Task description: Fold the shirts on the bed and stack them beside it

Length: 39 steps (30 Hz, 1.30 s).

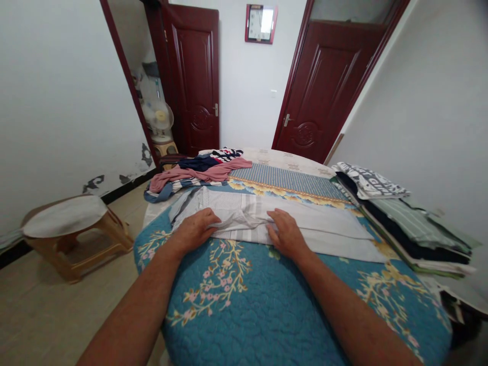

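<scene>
A light grey and white garment with striped parts [328, 218], perhaps a shirt, lies stretched sideways in a long folded strip across the table. My left hand [196, 229] is on its striped left part, thumb and fingers closed on the cloth. Right of the middle, my right hand [287, 235] has its fingers bent over the cloth, the thumb nearer me, and pinches it. A rumpled fold of fabric runs between both hands. Beneath the garment is a blue quilted cover [247, 305] with pink and yellow flowers.
A loose pile of clothes [206, 170] lies at the table's far left. On the right stands a stack of folded clothes [415, 218]. A plastic stool [76, 223] is on the floor at left. Two dark red doors [196, 76] are at the back.
</scene>
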Motion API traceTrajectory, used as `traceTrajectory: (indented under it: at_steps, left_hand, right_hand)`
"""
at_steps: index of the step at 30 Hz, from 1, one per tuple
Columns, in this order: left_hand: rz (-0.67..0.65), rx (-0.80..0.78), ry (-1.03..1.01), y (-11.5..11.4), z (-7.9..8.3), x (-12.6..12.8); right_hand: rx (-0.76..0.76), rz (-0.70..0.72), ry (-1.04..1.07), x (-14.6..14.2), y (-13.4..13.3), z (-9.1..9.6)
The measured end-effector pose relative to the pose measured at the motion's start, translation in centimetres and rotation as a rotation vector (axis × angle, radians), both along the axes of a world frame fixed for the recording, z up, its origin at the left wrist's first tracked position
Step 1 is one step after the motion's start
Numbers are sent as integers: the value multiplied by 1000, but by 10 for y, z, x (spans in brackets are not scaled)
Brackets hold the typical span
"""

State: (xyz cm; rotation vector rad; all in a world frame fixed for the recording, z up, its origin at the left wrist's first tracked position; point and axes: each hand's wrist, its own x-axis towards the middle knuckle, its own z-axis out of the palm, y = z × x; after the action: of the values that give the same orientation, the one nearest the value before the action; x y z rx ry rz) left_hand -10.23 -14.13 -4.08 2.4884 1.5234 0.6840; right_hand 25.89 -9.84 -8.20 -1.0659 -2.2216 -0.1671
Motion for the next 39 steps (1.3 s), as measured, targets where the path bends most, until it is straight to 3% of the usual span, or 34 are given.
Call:
traceTrajectory:
  at_steps: [4, 7, 11, 14, 17, 21, 24, 28, 32, 39]
  left_hand:
    - [63, 12, -115, -4, -4, -2]
    - [160, -108, -264, 1, -2, -6]
    - [263, -216, -448, 10, 1, -11]
    - [337, -232, -537, 13, 2, -12]
    - [334, -337, -569, 10, 3, -11]
    - [158, -268, -451, -3, 7, 0]
    - [110, -179, -253, -16, 10, 19]
    - [125, -163, -39, -31, 9, 45]
    - [102, -246, -14, -43, 5, 57]
    - [213, -291, 0, -63, 6, 65]
  right_hand:
    - [-175, 71, -43, -57, -7, 4]
    - [-280, 82, -23, -79, -4, 6]
    - [-320, 142, 291, -79, 3, 12]
    - [-448, 102, 602, -70, 10, 18]
    - [-545, 61, 729, -62, 17, 19]
    - [-569, 105, 675, -57, 22, 12]
    - [-588, 142, 601, -57, 20, 6]
    - [-587, 151, 565, -56, 18, 3]
    - [-602, 207, 546, -50, 16, 8]
    - [-578, 260, 154, -42, -5, 31]
